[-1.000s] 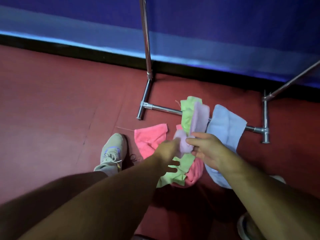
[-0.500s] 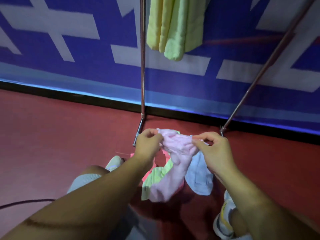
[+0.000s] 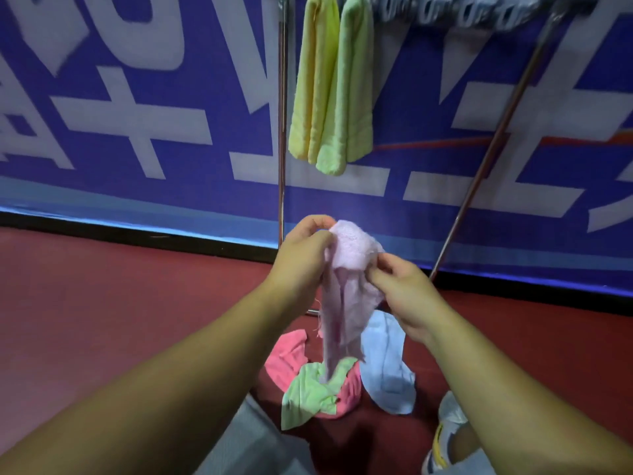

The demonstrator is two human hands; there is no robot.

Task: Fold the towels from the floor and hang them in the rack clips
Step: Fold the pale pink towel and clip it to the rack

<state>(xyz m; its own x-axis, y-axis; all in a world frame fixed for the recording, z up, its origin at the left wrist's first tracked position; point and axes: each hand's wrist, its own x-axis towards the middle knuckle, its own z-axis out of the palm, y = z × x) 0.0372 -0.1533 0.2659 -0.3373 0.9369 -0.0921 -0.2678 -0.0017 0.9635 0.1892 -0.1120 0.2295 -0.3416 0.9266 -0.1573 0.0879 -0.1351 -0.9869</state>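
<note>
Red floor holds 3 loose towels; 2 hang clipped. Left hand and right hand fingers pinch the unfolded lilac towel.

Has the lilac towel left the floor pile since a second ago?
Yes. The lilac towel is lifted upward, clear of the pink towel on the floor, held by both hands.

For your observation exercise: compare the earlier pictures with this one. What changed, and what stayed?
Both hands, left hand and right hand, lifted the pale lilac cloth towel off the floor pile to chest height. The pink towel, green towel and light-blue towel stayed on the floor.
</note>
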